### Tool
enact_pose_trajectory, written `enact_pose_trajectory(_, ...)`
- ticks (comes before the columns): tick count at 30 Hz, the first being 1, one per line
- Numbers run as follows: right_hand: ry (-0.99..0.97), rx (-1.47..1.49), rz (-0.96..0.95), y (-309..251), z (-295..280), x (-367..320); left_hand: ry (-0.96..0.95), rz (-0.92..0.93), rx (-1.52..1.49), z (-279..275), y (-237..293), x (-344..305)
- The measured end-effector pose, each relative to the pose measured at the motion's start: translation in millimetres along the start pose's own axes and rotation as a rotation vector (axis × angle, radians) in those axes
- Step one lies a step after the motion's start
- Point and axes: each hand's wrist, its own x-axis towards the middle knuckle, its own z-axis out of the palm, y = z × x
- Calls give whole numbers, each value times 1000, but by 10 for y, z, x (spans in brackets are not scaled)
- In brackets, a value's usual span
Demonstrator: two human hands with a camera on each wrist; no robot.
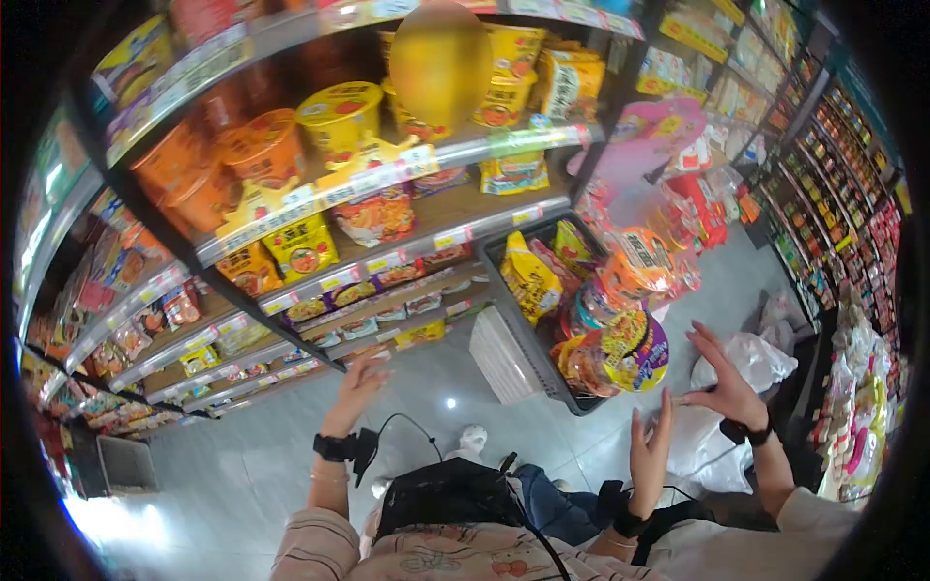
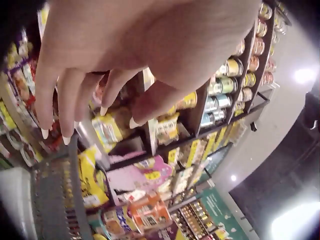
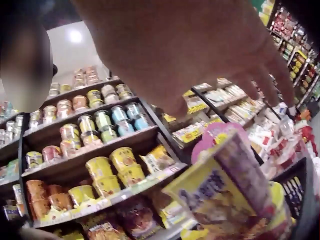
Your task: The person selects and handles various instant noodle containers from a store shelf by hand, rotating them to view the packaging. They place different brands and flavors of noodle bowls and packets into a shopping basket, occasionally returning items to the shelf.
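Observation:
In the head view, my left hand (image 1: 356, 392) is raised in front of the lower shelves, fingers loosely extended, holding nothing. My right hand (image 1: 651, 450) points upward with fairly straight fingers, just below a round purple-and-yellow noodle package (image 1: 635, 351) at the basket's end; no hold on it shows. The dark basket (image 1: 511, 300) contains a yellow bag (image 1: 530, 278) and several noodle tubs. Spread fingers of the left hand (image 2: 110, 65) hang above the basket in the left wrist view. In the right wrist view, my right hand (image 3: 195, 55) extends over a yellow-and-purple package (image 3: 215, 195).
Another person's hand (image 1: 727, 387) reaches in from the right, beside mine. Shelves (image 1: 407, 165) of noodle tubs and bags rise ahead. White plastic bags (image 1: 712, 445) lie at the right, and a grey bin (image 1: 126, 465) stands on the floor at the left.

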Motion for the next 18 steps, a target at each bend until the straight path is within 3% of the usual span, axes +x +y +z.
enact_pose_trajectory(2, -105, 298, -25, -538, 89, -107, 155, -46, -40, -462, -94, -422)
enact_pose_trajectory(6, -243, 329, -197, -1001, 527, -250, 420, -133, -19, -1251, -261, -1471)
enact_pose_trajectory(7, -197, 259, -333, -1107, 724, -315, 493, -157, -31, -1421, -324, -1753)
enact_pose_trajectory(12, -586, 171, -582, -1985, 1510, -1058, 862, -268, -150, -2078, -733, -3234)
enact_pose_trajectory(14, -808, 173, -667, -2281, 1868, -1369, 991, -212, -206, -2212, -802, -3706)
enact_pose_trajectory(18, -1070, 20, -827, -2834, 2570, -1917, 1209, -104, -294, -2339, -882, -4421)
